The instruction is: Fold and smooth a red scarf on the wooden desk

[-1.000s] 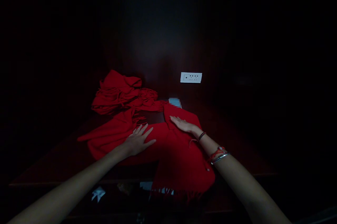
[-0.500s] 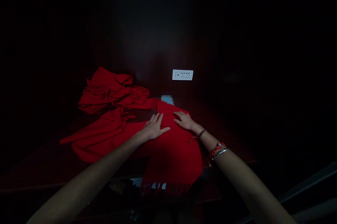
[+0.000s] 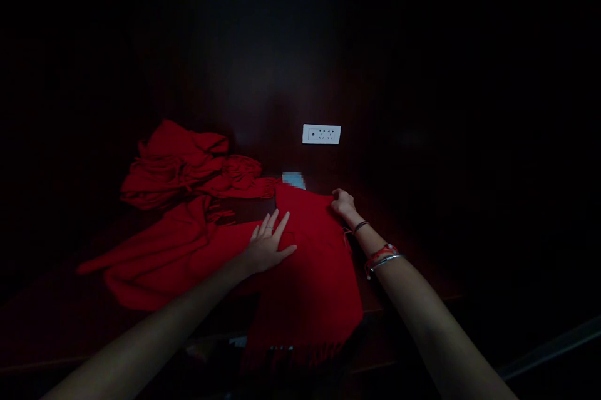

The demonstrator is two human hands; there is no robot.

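A red fringed scarf (image 3: 310, 275) lies spread over the dark surface, its fringed end hanging past the front edge. My left hand (image 3: 267, 250) rests flat on it with fingers spread, a ring on one finger. At the scarf's far right corner, my right hand (image 3: 344, 203) has its fingers curled on the cloth edge and pinches it. A length of the red cloth runs leftward under my left forearm into loose folds (image 3: 159, 256).
A heap of crumpled red scarves (image 3: 178, 165) sits at the back left. Behind the spread scarf is a small pale blue item (image 3: 293, 180), blurred out. A white socket plate (image 3: 322, 134) is on the dark back wall. Surroundings are very dim.
My right hand has moved right and slightly away, from lying on the scarf to its far corner, which now looks straighter. My left hand has shifted slightly left and nearer, still flat.
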